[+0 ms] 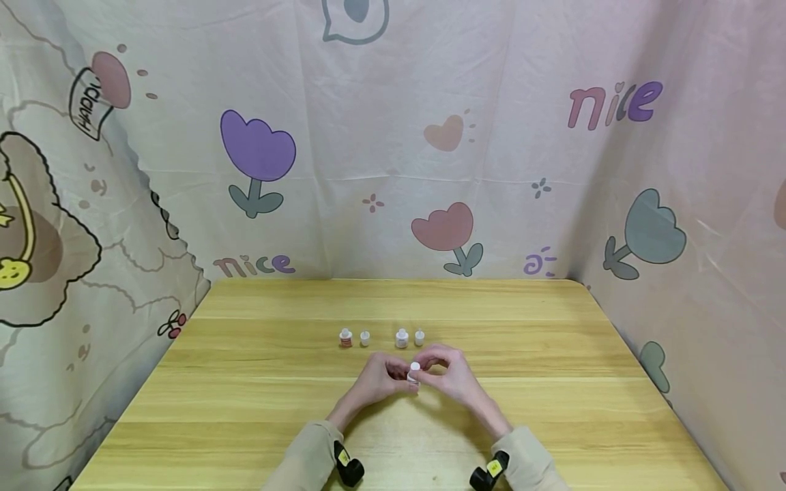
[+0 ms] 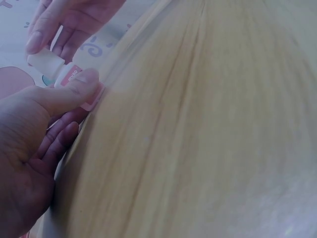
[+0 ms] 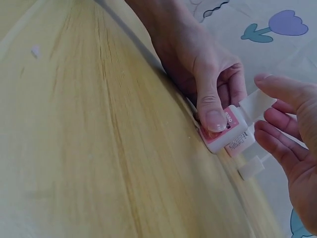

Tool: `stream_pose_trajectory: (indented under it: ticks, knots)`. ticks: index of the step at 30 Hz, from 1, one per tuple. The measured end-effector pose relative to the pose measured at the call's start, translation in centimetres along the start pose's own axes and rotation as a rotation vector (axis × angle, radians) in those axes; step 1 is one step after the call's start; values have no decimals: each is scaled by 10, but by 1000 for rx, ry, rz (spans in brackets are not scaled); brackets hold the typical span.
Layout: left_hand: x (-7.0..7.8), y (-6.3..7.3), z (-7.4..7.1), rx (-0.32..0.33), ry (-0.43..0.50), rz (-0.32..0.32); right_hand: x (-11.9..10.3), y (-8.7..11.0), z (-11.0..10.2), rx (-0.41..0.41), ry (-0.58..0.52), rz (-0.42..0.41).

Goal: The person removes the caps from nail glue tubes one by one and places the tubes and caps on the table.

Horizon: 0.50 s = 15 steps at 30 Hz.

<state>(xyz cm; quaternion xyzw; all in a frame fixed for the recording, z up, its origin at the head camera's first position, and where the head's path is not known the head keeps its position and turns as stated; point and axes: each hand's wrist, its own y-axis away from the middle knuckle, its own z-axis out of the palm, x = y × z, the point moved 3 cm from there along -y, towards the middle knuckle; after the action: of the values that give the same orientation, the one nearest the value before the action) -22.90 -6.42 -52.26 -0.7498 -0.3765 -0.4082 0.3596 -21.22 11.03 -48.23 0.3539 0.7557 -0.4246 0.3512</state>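
Low over the wooden table, my left hand (image 1: 379, 378) grips a small white bottle (image 3: 218, 141) with a pink label, its thumb pressed across the label. The bottle tilts in the left wrist view. On its top sits a white cap (image 2: 45, 63), which my right hand (image 1: 453, 376) pinches between thumb and fingers. Just beyond the hands stand a red-labelled small bottle (image 1: 346, 339), a small white cap (image 1: 365, 339), another small white bottle (image 1: 402, 339) and a second white cap (image 1: 419, 338). Part of the held bottle is hidden by the left fingers.
The light wooden table (image 1: 245, 402) ends at the back against a hanging cloth (image 1: 368, 136) printed with flowers and words. More cloth hangs along both sides. Each sleeve carries a black wrist camera, the left one (image 1: 348, 467) and the right one (image 1: 489, 470).
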Motion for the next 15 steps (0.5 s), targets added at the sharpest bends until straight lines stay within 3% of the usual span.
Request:
stream_pose_trajectory:
  ticks: [7,15]
  knots:
    - [1,0,0,-8,-15,-9,7,1,0,3,12,-10]
    - [1,0,0,3,4,-25,8,2,-2,-45,-74,-7]
